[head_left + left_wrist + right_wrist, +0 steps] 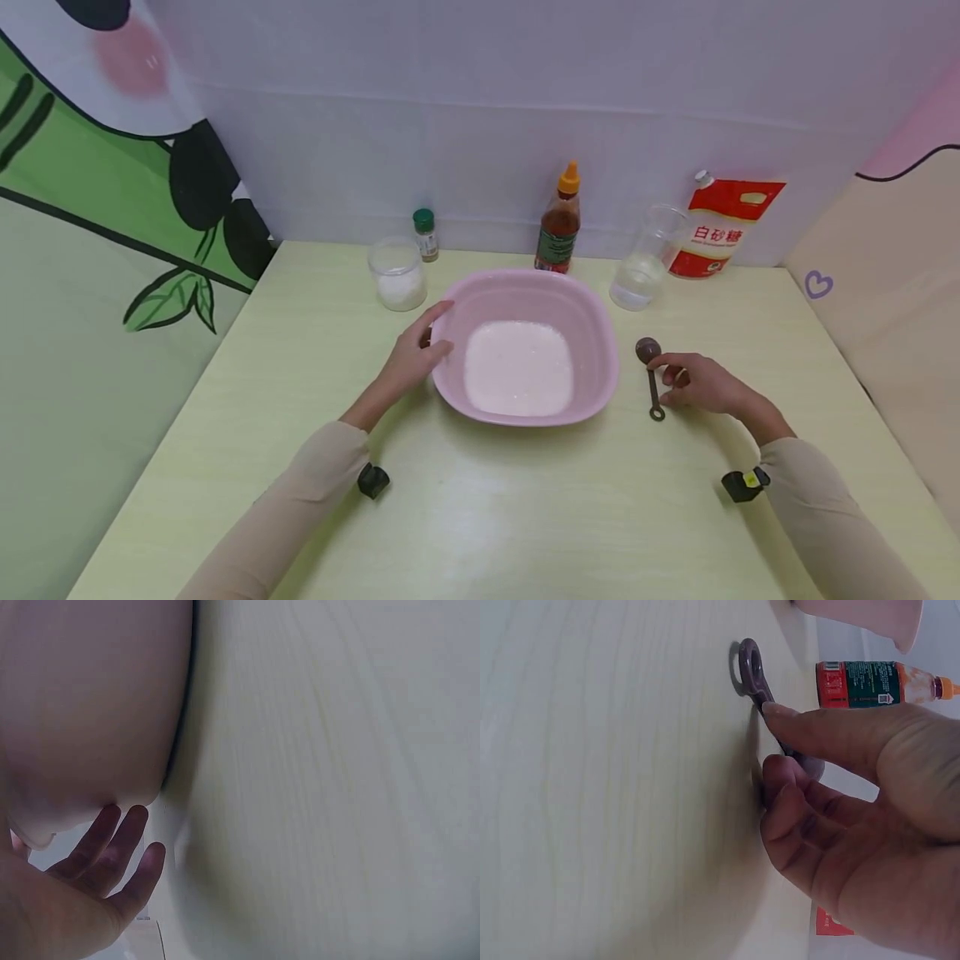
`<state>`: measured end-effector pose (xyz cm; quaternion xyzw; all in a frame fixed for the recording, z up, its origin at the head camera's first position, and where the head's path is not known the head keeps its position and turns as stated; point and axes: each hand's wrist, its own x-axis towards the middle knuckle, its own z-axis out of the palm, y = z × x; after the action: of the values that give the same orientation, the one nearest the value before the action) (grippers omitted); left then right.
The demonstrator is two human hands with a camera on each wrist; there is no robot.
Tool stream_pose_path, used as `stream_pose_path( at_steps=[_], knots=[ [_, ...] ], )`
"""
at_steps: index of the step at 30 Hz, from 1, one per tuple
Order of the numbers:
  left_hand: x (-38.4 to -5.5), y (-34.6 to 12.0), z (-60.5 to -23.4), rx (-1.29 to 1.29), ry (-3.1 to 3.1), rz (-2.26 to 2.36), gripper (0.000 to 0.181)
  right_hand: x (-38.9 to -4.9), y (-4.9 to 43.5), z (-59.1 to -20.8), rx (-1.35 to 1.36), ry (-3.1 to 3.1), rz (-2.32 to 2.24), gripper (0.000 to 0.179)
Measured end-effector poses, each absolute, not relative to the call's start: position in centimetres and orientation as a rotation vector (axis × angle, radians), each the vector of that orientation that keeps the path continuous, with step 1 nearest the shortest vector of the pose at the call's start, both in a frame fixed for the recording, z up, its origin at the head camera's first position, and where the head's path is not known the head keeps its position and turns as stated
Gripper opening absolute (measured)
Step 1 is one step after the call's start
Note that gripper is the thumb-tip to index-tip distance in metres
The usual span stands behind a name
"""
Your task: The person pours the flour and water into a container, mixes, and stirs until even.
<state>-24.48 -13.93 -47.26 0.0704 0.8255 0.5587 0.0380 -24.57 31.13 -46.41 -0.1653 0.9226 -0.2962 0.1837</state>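
Observation:
A pink plastic basin [525, 285] holds white liquid [517, 367]. My left hand [416, 354] grips its left side, thumb over the rim and the other fingers along the outer wall, seen in the left wrist view. Right of the basin, a dark brown spoon [653, 387] with a round bowl and a ring-ended handle lies at the table. My right hand [697, 383] holds it with thumb and index finger. In the right wrist view the thumb presses on the handle [761, 690] and the remaining fingers curl beneath; part of the spoon's bowl is hidden.
Behind the basin stand a glass of white powder [399, 283], a green-capped jar [426, 235], an orange-capped sauce bottle [558, 233], a tilted-looking glass of clear liquid [637, 275] and a red-and-white pouch [716, 233]. A cloth backdrop [480, 167] borders the table [480, 517].

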Motion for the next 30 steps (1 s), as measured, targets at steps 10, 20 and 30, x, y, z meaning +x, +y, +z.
stream_pose_path(
  at_steps=[10, 20, 30],
  knots=[
    [-24.6, -13.8, -47.2, 0.219, 2.52, 1.72, 0.068, -24.4, 30.5, -46.7, -0.455, 2.688, -0.791, 0.045],
    [-24.7, -13.9, -47.2, 0.264, 2.522, 1.707, 0.067, -24.5, 31.0, -46.5, -0.456, 2.663, -0.762, 0.041],
    [-24.5, -14.8, -47.1, 0.263, 2.539, 1.625, 0.069, -25.1, 30.6, -45.2, -0.432, 2.683, -0.794, 0.038]
  ],
)
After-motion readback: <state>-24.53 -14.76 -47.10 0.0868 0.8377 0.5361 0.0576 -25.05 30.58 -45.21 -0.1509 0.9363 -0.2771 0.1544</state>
